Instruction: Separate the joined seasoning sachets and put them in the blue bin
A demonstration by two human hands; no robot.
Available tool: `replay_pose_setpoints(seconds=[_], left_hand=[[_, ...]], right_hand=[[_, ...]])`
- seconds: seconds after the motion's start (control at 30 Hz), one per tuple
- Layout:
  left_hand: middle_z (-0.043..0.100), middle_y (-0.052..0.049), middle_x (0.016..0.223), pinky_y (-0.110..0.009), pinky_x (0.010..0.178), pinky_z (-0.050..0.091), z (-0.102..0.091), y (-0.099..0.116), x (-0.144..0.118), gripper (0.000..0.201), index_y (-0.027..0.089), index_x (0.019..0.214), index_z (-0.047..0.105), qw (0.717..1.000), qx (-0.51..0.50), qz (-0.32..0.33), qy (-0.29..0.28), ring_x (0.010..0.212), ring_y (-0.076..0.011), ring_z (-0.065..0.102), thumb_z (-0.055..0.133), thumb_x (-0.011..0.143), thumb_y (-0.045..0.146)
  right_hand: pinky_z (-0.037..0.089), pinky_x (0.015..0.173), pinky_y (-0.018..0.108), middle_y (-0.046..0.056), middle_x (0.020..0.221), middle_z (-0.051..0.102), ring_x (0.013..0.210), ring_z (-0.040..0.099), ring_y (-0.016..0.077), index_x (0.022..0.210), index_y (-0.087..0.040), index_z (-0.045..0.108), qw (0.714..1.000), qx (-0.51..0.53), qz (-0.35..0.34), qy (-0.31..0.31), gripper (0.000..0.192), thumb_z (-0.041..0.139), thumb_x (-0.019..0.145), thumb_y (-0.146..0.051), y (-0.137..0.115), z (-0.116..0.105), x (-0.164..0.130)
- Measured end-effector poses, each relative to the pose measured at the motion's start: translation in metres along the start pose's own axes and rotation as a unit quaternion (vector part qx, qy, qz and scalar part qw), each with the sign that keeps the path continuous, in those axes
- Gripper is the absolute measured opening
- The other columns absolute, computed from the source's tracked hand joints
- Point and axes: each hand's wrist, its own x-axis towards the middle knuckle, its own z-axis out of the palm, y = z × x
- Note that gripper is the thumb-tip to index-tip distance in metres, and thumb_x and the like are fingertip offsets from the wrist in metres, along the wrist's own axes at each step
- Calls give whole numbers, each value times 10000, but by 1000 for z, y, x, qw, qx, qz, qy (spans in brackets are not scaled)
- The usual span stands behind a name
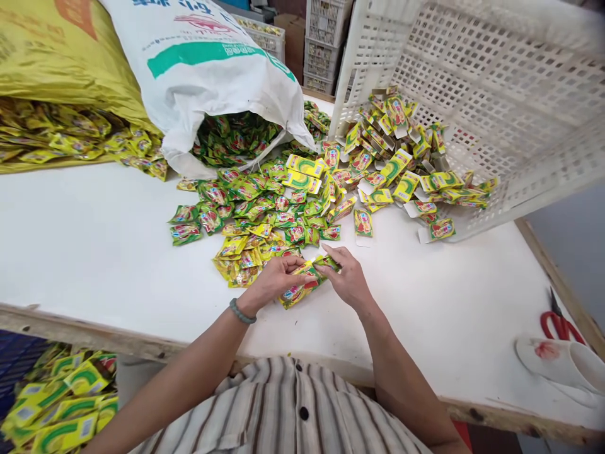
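Closest in, shows a striped button-front shirt [278, 410] against the near edge of a white-topped table [104, 239]. Below that edge, at far left, shows a heap of yellow-green printed packs [70, 403]. Toward the near right corner, has a flower-print mug [548, 356] with red-handled scissors [562, 326] just behind.

Ahead of the shirt, pinches a small yellow-and-green carton [293, 293] between thumb and fingers of the left hand [276, 277], above a beaded bracelet [242, 312]. With the right hand [348, 275], pinches a green sachet [329, 261] between thumb and fingertips at the carton's far right end. Seems to be at the filling step, feeding sachet into carton; cannot tell how deep inside. Probably calls next for a steady left grip, a push of the right thumb past the end flap, then a fold to close.

Just beyond the left hand, shows piled yellow sachets [239, 252]; farther on, a broader spread of green sachets [250, 195], meeting loose cartons [394, 167], several with flaps out. Behind, shows a white woven sack [222, 82] with green sachets in the mouth, a yellow sack [70, 63] at left, and at right a tipped white plastic basket [477, 82] with cartons spilling out. Farthest back, shows stacked white crates [324, 53].
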Motion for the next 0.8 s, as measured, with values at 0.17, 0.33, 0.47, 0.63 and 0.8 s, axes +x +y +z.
replay_pose_setpoints(seconds=[0.17, 0.33, 0.47, 0.63, 0.8], left_hand=[[586, 30, 605, -215, 494, 324, 2, 0, 0, 252, 180, 736, 731, 999, -33, 0, -1, 516, -101, 459, 843, 567, 330], [703, -25, 723, -245, 605, 461, 3, 2, 1, 315, 166, 777, 724, 994, -103, -15, 23, 623, -149, 610, 858, 558, 349], [715, -31, 730, -239, 595, 471, 1, -3, 2, 320, 160, 791, 715, 992, -120, -14, 36, 626, -152, 629, 862, 568, 336], [715, -27, 717, -229, 588, 470, 1, -3, 2, 343, 157, 824, 706, 987, -150, -5, 52, 623, -143, 630, 848, 597, 372], [717, -32, 777, -247, 642, 490, 3, -1, 2, 398, 140, 907, 674, 989, -137, 14, 50, 693, -160, 651, 827, 634, 386]], right_hand=[[460, 835, 326, 39, 923, 570, 888, 563, 190, 1251, -273, 634, 1000, -7, -20, -10, 443, 604, 810, -247, 0, 5, -2], [472, 793, 313, 40, 933, 648, 841, 609, 182, 1389, -254, 479, 997, 70, -4, 29, 534, 555, 862, -286, -3, 6, -4], [454, 772, 314, 13, 874, 709, 768, 626, 185, 1377, -284, 478, 1000, 9, -15, 24, 484, 511, 895, -278, -14, 12, -7], [429, 879, 346, 18, 916, 722, 869, 646, 200, 1371, -273, 471, 999, 9, -27, 29, 499, 550, 878, -281, -23, 25, -11], [409, 938, 390, 23, 894, 703, 845, 622, 181, 1402, -211, 402, 994, 14, -49, 97, 578, 586, 855, -242, -21, 31, -10]])
